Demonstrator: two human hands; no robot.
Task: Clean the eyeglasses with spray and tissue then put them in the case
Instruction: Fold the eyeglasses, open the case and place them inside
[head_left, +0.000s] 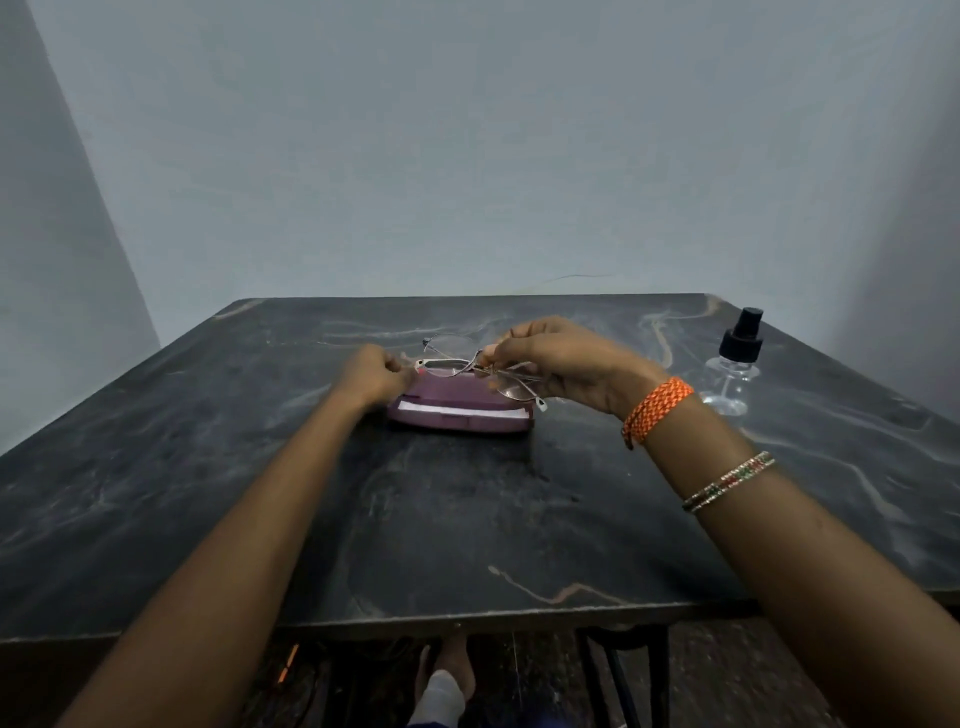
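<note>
Thin metal-framed eyeglasses (457, 358) hang just above an open purple case (457, 408) in the middle of the dark marble table (467, 519). My right hand (566, 364) pinches the frame near its bridge. My left hand (371, 376) pinches the left end of the frame, over the case's left end. A white tissue (457, 413) lies inside the case. A clear spray bottle (735, 364) with a black nozzle stands upright to the right of my right hand.
The table's near edge runs across the lower frame, with black metal legs (623, 675) and a foot (447, 675) beneath it. Pale walls stand behind and to the left.
</note>
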